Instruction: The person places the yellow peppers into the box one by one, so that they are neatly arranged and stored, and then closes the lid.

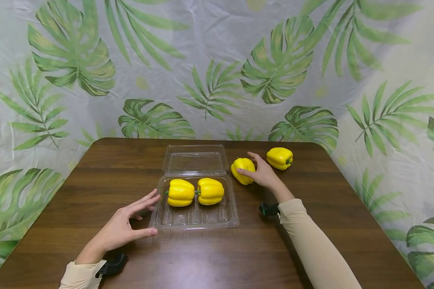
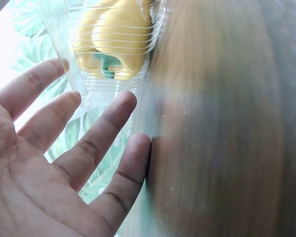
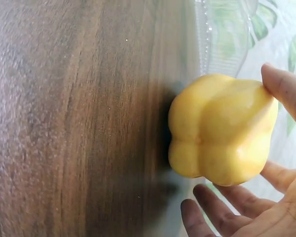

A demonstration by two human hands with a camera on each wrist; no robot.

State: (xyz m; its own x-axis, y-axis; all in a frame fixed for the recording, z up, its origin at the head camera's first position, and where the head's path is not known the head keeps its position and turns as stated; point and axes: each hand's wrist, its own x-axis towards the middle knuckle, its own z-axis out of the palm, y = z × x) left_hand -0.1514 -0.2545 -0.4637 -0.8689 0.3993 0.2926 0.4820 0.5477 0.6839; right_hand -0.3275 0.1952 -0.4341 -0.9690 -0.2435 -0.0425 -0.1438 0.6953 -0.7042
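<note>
Right hand [image 1: 262, 173] is cupping the loose pepper [image 1: 243, 170] on the worktop [image 1: 238, 257] with only a loose fingertip grip, so we reckon it could roll off while our open left hand [image 1: 124, 228] barely steadies the clamshell tray [image 1: 195, 220] beside it.

Yellow pepper [image 3: 222, 128] on the wooden table [image 3: 79, 123], right hand [image 3: 266, 197] cupped round it from three to five o'clock; clear plastic container [image 3: 222, 34] at one o'clock.
</note>
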